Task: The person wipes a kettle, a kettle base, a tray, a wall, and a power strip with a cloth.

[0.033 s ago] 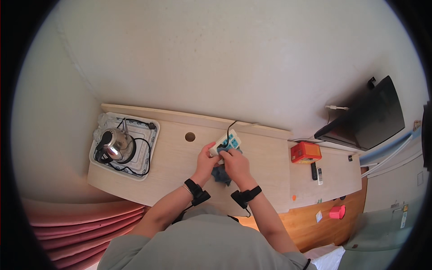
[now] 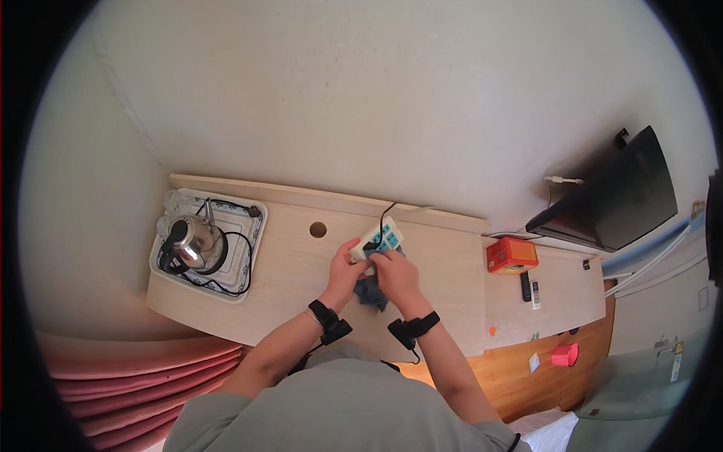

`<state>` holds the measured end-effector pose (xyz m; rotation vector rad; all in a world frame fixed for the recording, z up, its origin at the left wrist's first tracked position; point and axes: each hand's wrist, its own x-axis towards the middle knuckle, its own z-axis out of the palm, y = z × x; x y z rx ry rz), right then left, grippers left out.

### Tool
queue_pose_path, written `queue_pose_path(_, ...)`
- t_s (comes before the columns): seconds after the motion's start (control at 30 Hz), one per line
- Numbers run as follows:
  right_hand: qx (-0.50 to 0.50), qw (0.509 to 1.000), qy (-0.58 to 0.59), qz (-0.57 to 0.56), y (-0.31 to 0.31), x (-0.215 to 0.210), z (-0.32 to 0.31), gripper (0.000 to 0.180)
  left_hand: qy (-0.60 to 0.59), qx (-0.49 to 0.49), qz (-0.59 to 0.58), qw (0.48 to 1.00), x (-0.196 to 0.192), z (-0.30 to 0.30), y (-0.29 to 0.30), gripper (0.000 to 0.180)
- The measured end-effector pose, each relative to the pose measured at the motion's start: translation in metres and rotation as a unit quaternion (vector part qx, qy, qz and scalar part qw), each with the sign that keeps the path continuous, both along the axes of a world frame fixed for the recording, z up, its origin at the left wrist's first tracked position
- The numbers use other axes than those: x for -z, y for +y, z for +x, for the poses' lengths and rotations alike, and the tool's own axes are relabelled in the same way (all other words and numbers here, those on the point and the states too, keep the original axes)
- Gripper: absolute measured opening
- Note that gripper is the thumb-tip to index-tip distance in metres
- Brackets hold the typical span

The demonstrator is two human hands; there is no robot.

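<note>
Over the desk, a white power strip (image 2: 391,230) with blue socket faces sits tilted at my fingertips. A black plug (image 2: 370,246) sits at its near end, and a black cord runs up from there to the wall. My left hand (image 2: 346,274) is closed on the strip's near left edge. Closed too, my right hand (image 2: 398,278) pinches a grey-blue cloth (image 2: 370,293) against the strip's near end. The cloth hangs below my fingers; part of it is hidden behind them.
On the left, a patterned tray (image 2: 239,288) holds a steel kettle (image 2: 197,242) and its cord. A round hole (image 2: 318,229) pierces the desk. To the right are a red box (image 2: 512,255), two remotes (image 2: 535,294) and a wall-mounted television (image 2: 617,200).
My right hand has shifted very slightly to the right on the cloth. The left hand and the power strip look the same.
</note>
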<state>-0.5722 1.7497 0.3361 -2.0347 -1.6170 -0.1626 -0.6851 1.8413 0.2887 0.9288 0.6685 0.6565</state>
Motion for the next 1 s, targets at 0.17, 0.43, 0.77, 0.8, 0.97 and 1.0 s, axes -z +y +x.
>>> queue_pose_path(0.17,-0.011,0.999,0.028,-0.018,-0.002,-0.014,0.006,0.013,0.004,0.018,-0.006,1.0,-0.008,-0.001,0.004,0.059)
queue_pose_path(0.43,0.007,0.999,0.024,-0.041,0.008,-0.013,-0.015,0.015,-0.03,0.016,-0.015,0.999,-0.002,-0.004,0.002,0.059)
queue_pose_path(0.77,0.055,0.993,0.104,0.02,-0.001,-0.01,0.029,0.018,-0.028,0.059,-0.027,0.998,-0.013,-0.016,0.017,0.056)
queue_pose_path(0.8,0.052,0.99,0.121,0.058,0.004,-0.022,0.026,0.021,-0.032,0.059,-0.032,0.997,-0.012,-0.015,0.016,0.056)
queue_pose_path(0.97,-0.051,0.994,0.048,0.084,0.016,-0.005,0.017,0.032,-0.048,0.056,-0.029,0.997,-0.008,-0.013,0.018,0.055)
queue_pose_path(1.0,-0.014,0.999,0.017,0.044,0.014,0.001,0.027,0.033,-0.035,0.067,-0.02,0.997,-0.007,-0.015,0.021,0.053)
